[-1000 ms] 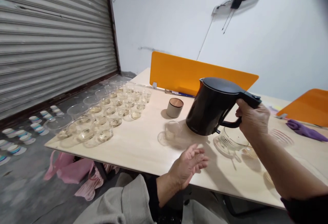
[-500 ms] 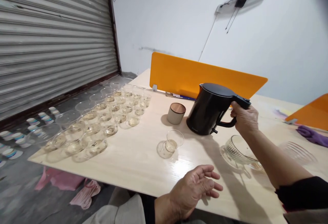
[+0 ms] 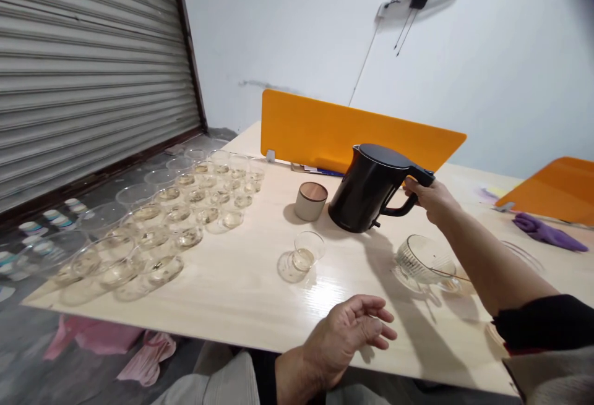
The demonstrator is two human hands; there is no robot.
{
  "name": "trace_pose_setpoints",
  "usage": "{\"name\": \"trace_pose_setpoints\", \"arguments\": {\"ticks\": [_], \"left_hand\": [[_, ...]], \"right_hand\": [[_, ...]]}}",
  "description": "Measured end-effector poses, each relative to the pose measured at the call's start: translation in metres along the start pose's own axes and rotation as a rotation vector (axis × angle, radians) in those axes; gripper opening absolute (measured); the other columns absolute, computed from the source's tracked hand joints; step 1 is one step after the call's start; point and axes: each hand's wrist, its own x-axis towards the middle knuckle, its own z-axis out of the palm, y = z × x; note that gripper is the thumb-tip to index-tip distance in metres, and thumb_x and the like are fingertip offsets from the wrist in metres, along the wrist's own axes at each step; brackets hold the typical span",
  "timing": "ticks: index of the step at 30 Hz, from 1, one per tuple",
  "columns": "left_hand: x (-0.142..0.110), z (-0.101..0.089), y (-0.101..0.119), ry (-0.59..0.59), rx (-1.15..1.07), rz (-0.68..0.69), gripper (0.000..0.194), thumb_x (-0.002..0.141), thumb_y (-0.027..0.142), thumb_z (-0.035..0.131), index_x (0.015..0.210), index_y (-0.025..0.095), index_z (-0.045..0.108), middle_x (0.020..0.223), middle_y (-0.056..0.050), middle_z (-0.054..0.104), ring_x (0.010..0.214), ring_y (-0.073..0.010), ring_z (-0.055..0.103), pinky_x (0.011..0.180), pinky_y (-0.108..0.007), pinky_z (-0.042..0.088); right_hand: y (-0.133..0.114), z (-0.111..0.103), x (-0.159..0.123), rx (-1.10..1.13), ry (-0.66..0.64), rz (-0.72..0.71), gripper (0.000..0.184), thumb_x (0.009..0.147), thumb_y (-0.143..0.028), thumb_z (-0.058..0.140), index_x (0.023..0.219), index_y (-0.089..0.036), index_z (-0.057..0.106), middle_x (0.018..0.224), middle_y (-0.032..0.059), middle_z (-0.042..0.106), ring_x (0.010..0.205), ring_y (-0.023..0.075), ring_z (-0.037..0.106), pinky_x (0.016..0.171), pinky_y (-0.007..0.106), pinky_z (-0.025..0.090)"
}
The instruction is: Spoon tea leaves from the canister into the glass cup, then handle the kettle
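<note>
"What's that right hand [image 3: 434, 201] doing?"

"It's shut around the handle [image 3: 394, 212] of a black electric kettle [image 3: 369, 188], fingers curled firmly, so it's taking the weight. The kettle is out in the middle of the counter [image 3: 241, 294], just beside a canister with a wooden lid [image 3: 310, 201]. I can't tell whether its base is touching the wood."

"And the left hand [image 3: 346, 338]?"

"Open, fingers loosely spread, holding nothing, near the counter's front edge."

"Which step would you call this?"

"My read is that the kettle is being held out among the glassware. Rows of small glass cups [image 3: 185, 238] fill the left of the counter, each with a little pale liquid. A single glass tumbler [image 3: 306, 250] stands nearer the kettle, and a ribbed glass bowl [image 3: 420, 263] lies off to the right."

"What does the next move call for?"

"A steady grip, I'd say. That kettle looks heavy, and the tumbler and canister are both close by."
</note>
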Motion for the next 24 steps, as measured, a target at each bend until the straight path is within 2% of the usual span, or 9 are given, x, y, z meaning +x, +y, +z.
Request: {"name": "trace_pose_setpoints", "arguments": {"ticks": [3,6,10,14,16,18,20,24], "left_hand": [[-0.001,0.001,0.002,-0.005,-0.003,0.014,0.046,0.083,0.036,0.081,0.121,0.015,0.067,0.115,-0.012,0.068,0.097,-0.0203,0.07,0.084,-0.033,0.05],[-0.003,0.001,0.003,-0.013,-0.001,0.035,0.047,0.081,0.036,0.082,0.12,0.014,0.067,0.113,-0.012,0.069,0.095,-0.0207,0.07,0.082,-0.033,0.05],[-0.014,0.0,0.012,-0.059,0.051,0.044,0.047,0.079,0.034,0.085,0.118,0.015,0.069,0.106,-0.011,0.07,0.09,-0.0206,0.071,0.079,-0.033,0.051],[-0.035,-0.005,0.039,-0.112,0.092,0.126,0.044,0.081,0.033,0.084,0.119,0.015,0.071,0.105,-0.012,0.072,0.09,-0.0217,0.072,0.081,-0.034,0.052],[-0.047,-0.011,0.059,-0.093,0.12,0.214,0.042,0.084,0.034,0.081,0.12,0.016,0.071,0.106,-0.013,0.073,0.091,-0.0221,0.071,0.082,-0.035,0.053],[-0.057,-0.021,0.081,-0.032,0.156,0.328,0.04,0.087,0.034,0.078,0.121,0.016,0.071,0.107,-0.012,0.074,0.091,-0.0221,0.071,0.083,-0.035,0.053],[-0.064,-0.036,0.102,0.086,0.214,0.418,0.037,0.09,0.034,0.074,0.122,0.017,0.071,0.108,-0.011,0.074,0.092,-0.0213,0.071,0.085,-0.035,0.053],[-0.07,-0.076,0.136,0.434,0.419,0.538,0.034,0.091,0.037,0.073,0.119,0.018,0.07,0.109,-0.008,0.074,0.096,-0.0204,0.071,0.086,-0.033,0.054]], "right_hand": [[-0.008,-0.007,0.006,-0.184,-0.042,0.115,0.011,0.094,-0.028,0.069,0.096,-0.02,0.062,0.091,0.0054,0.066,0.088,0.0176,0.06,0.084,0.039,0.051],[-0.013,-0.009,0.013,-0.198,-0.041,0.149,0.013,0.086,-0.014,0.073,0.091,-0.015,0.061,0.084,0.0044,0.066,0.083,0.0166,0.061,0.08,0.04,0.053],[-0.015,-0.006,0.023,-0.176,0.028,0.162,0.023,0.076,-0.001,0.074,0.09,-0.012,0.06,0.077,0.0013,0.064,0.076,0.0141,0.06,0.073,0.039,0.052],[-0.016,-0.007,0.031,-0.126,0.058,0.153,0.027,0.068,0.006,0.075,0.087,-0.009,0.062,0.072,0.0007,0.063,0.073,0.0132,0.06,0.066,0.037,0.049],[-0.017,-0.008,0.032,-0.107,0.058,0.151,0.028,0.065,0.009,0.075,0.085,-0.008,0.063,0.071,0.0006,0.063,0.072,0.0135,0.059,0.064,0.037,0.048],[-0.017,-0.009,0.031,-0.099,0.063,0.15,0.028,0.063,0.009,0.075,0.084,-0.007,0.064,0.07,0.0011,0.063,0.072,0.014,0.059,0.064,0.038,0.048],[-0.019,-0.008,0.029,-0.104,0.069,0.144,0.028,0.063,0.01,0.075,0.084,-0.007,0.065,0.07,0.0017,0.063,0.072,0.0146,0.06,0.064,0.039,0.048],[-0.021,-0.006,0.026,-0.158,0.084,0.069,0.028,0.063,0.01,0.075,0.083,-0.007,0.065,0.07,0.0033,0.063,0.072,0.0164,0.062,0.065,0.042,0.049]]}}
